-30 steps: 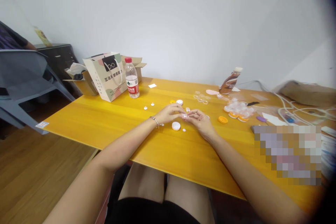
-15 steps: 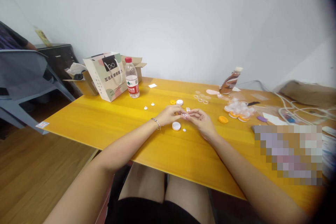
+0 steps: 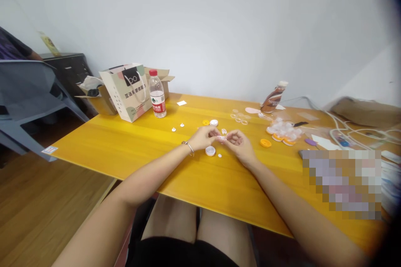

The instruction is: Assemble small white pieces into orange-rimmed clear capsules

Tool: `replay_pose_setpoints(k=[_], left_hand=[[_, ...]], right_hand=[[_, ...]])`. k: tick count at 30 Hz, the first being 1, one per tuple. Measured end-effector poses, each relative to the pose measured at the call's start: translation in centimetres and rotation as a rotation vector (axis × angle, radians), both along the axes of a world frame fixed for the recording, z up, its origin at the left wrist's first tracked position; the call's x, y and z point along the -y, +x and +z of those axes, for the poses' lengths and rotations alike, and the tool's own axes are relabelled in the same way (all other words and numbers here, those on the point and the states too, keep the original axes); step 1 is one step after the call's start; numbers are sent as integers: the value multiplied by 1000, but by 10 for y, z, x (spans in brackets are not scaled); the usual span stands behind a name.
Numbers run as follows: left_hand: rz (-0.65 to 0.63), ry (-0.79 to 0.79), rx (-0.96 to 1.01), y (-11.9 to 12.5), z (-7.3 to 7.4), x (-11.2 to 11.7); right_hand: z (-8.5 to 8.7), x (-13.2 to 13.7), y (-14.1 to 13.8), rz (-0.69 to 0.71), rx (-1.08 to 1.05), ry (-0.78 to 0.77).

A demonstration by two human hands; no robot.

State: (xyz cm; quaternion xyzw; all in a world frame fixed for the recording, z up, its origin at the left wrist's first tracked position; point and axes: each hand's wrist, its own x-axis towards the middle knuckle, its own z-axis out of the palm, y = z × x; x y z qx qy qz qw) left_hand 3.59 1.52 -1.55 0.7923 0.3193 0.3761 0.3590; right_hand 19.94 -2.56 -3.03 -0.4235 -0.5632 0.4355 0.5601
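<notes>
Between them, my left hand [image 3: 204, 137] and my right hand [image 3: 239, 144] pinch a small white piece with dark spots [image 3: 222, 137] just over the table; its exact kind is too small to tell. Both hands have their fingertips closed on its ends. A round white cap-like part [image 3: 210, 151] lies right below my left hand, and a tiny white disc [image 3: 219, 156] is beside it. Beyond the fingers sit a small white openwork piece [image 3: 224, 131], a white round part [image 3: 213, 122] and a yellow round part [image 3: 206, 122].
Two small white pieces [image 3: 173, 129] lie to the left. A water bottle [image 3: 157, 96], a paper bag [image 3: 128, 94] and cardboard boxes stand at the back left. On the right are an orange round part [image 3: 265, 143], a bagged white-and-orange cluster [image 3: 283, 130], a brown bottle [image 3: 274, 98] and cables [image 3: 340, 127].
The spotted white piece has turned slightly between my fingertips and now looks flatter. Both hands stay in nearly the same place, and the other things lie as before.
</notes>
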Motion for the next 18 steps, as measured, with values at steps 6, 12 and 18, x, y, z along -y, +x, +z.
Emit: replay_pose_setpoints(k=[6, 12, 18], left_hand=[[-122, 294, 1, -5, 6, 4], [-192, 436, -63, -2, 7, 7], [-116, 417, -106, -7, 4, 0]], right_hand=[[0, 1, 4, 192, -151, -222], [3, 0, 7, 177, -111, -274], [0, -21, 35, -225, -120, -31]])
